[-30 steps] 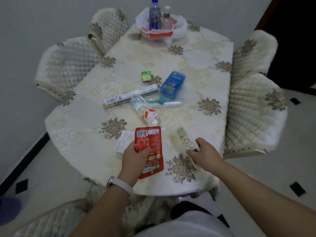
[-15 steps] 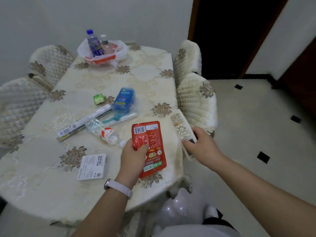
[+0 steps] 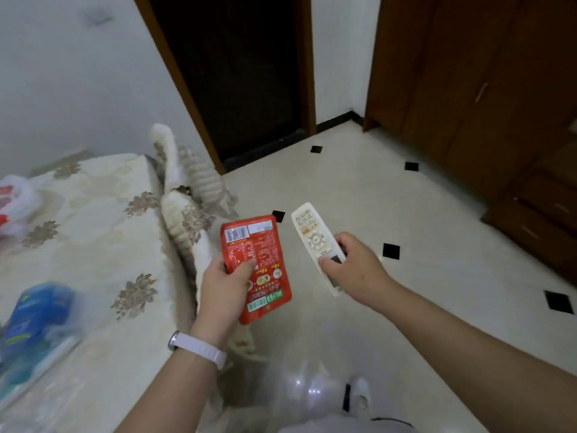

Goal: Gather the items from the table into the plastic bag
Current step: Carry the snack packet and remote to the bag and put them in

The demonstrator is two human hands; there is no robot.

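Unbagged: red foil sachet, pinched in your left hand; white plastic remote, gripped in your right hand. Outstanding: blue plastic packet, eight o'clock.

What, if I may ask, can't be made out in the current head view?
Head view:
- Blue packet: motion-blurred, label unreadable.
- White bag on the table: cut off by the left edge, contents unseen.
- Remote control: lower end hidden by the right hand.
- Red pouch: print too small to read.
- Plastic bag below: blurred, opening unclear.
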